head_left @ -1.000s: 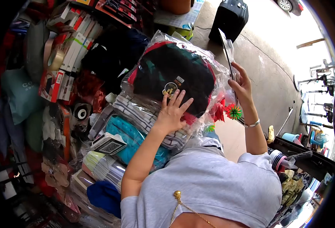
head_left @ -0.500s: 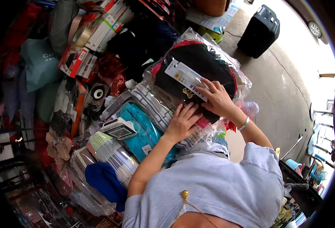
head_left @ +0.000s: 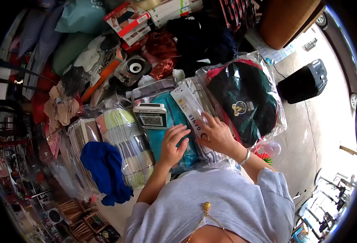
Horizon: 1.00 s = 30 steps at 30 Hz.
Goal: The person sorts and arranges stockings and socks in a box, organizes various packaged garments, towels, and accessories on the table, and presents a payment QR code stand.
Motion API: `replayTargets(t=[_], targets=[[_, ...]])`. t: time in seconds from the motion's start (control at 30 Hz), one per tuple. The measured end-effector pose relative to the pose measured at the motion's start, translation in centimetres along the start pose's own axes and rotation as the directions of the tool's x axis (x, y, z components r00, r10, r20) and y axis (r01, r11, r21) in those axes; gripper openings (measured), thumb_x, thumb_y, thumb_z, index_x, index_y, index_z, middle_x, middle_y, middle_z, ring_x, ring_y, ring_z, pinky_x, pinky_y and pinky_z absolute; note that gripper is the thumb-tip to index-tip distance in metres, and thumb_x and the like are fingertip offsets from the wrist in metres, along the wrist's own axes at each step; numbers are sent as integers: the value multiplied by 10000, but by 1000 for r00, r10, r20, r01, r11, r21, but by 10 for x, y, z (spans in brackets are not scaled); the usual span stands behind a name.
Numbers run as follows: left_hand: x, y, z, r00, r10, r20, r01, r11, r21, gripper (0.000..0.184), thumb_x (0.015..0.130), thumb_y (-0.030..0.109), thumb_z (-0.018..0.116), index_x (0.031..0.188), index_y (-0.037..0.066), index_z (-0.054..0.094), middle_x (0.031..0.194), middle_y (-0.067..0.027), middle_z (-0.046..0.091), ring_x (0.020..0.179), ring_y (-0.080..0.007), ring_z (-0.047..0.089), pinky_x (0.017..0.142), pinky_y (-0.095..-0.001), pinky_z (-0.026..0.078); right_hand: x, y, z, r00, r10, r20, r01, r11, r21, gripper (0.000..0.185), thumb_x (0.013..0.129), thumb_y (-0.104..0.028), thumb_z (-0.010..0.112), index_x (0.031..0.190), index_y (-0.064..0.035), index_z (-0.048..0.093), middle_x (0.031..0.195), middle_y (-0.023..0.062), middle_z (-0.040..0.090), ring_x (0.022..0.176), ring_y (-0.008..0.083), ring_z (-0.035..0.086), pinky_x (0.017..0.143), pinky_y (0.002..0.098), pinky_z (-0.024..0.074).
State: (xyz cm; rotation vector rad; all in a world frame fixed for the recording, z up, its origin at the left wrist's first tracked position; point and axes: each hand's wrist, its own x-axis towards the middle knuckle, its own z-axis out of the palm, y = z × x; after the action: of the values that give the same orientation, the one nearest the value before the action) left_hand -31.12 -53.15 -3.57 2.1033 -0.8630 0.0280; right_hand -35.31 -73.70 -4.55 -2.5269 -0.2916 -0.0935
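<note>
My right hand point(head_left: 218, 135) is on the lower end of a long white blister pack point(head_left: 185, 106) printed "GANER", with thumb and fingers about it. The pack lies slanted across a teal plastic-wrapped bundle point(head_left: 162, 139) and striped folded cloths. My left hand point(head_left: 173, 145) is over the teal bundle, holding nothing, its thumb apart from its fingers. Just beyond it a white box with a QR code point(head_left: 151, 115) rests on the bundle. To the right is a clear bag of black and red fabric point(head_left: 247, 103) with a gold bear emblem.
Wrapped striped towels point(head_left: 125, 146) and a blue cloth point(head_left: 105, 170) lie at left. Behind are red and white boxes point(head_left: 127, 22), a round black-and-white item point(head_left: 134, 67) and dark clothing. A black suitcase point(head_left: 302, 83) stands on the concrete floor at right.
The white blister pack has moved left with my right hand, off the black fabric bag onto the teal and striped bundles. My left hand has lifted off that bag. The view has shifted.
</note>
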Motion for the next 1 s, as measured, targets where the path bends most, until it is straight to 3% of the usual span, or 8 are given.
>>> replayTargets(t=[0.27,0.4,0.53,0.67,0.8,0.9,0.93,1.0], targets=[[-20,-34,-7,986,-134,-103,136,991,11,226,791,88,634,1017,91,635,1058,-78,626,1015,-275,575,875,-391,447,23,-7,-31,937,301,174,-257,937,-238,600,667,-365,746,1161,-123,507,1090,130,485,796,307,616,672,403,507],[-16,-38,-5,997,-51,-56,56,994,99,180,793,130,636,972,112,640,1031,-53,632,984,-247,586,842,-379,431,46,-4,-56,939,151,309,-54,952,-300,488,755,-453,673,1083,-105,577,763,109,591,702,289,629,609,381,480],[-16,-43,-6,997,-19,-74,25,997,75,163,784,99,627,945,114,645,977,-52,640,977,-243,587,822,-383,438,128,8,-71,999,-26,-42,19,986,-163,365,779,-280,686,1071,-75,608,816,104,619,681,288,618,621,378,488],[-16,-45,-6,996,-28,-80,32,998,53,172,759,64,641,925,110,640,965,-48,642,943,-252,605,792,-382,454,234,47,-32,998,13,-64,-5,992,123,243,795,-188,625,1013,-83,632,865,112,626,770,300,625,674,377,497],[-15,-48,-6,995,-36,-93,41,998,52,216,740,39,656,940,117,631,962,-36,640,945,-239,604,789,-374,455,300,87,32,927,-182,-327,35,912,-408,278,767,-69,549,1029,-114,630,966,73,611,909,298,567,798,395,461],[-16,-54,-7,994,-36,-103,41,998,44,228,728,33,661,940,113,630,970,-34,638,948,-234,602,787,-371,455,315,111,44,972,-94,-217,-6,907,-421,241,742,-111,581,974,-134,640,1030,71,598,986,287,536,832,419,443],[-15,-54,-9,995,-30,-91,34,998,45,236,721,30,660,941,112,631,973,-35,637,947,-231,602,785,-370,455,325,120,39,954,-80,-289,-3,961,-278,225,758,-139,609,981,-142,644,962,87,612,899,253,572,778,367,457],[-14,-55,-8,996,-41,-85,43,999,30,245,714,28,659,942,112,631,975,-35,636,947,-228,601,783,-369,455,348,141,15,934,282,-219,-166,886,433,164,824,-164,605,971,-96,635,874,45,622,780,166,570,712,281,446]])
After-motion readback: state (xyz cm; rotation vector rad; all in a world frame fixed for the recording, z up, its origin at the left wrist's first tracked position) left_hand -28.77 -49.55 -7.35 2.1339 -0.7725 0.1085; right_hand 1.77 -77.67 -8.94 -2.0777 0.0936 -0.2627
